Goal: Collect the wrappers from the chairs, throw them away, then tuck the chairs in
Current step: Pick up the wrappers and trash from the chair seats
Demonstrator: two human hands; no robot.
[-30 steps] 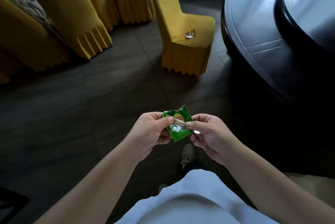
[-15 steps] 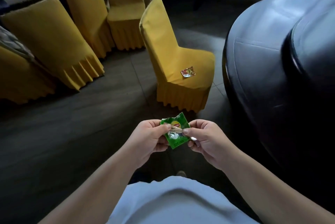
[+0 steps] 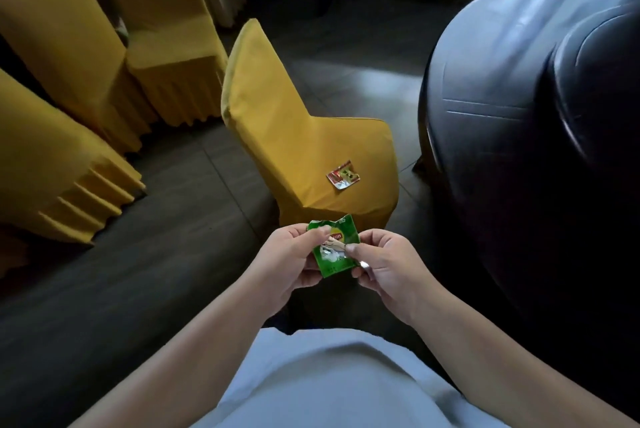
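A crumpled green wrapper (image 3: 335,247) is pinched between both my hands in front of my waist. My left hand (image 3: 287,261) grips its left edge. My right hand (image 3: 388,266) grips its right edge, with something small and shiny tucked under the fingers. Just beyond my hands stands a yellow-covered chair (image 3: 294,137), pulled out from the table and facing right. A red and white wrapper (image 3: 343,175) lies flat on its seat near the front edge.
A large round dark table (image 3: 491,92) fills the right side, with a raised dark turntable (image 3: 595,81) on it. Several more yellow-covered chairs (image 3: 65,137) stand at the left and back left. Dark tiled floor (image 3: 145,254) lies between them and me.
The view has moved closer to the chair with the red wrapper, which now sits larger and lower in frame. Both hands still hold the green wrapper the same way.
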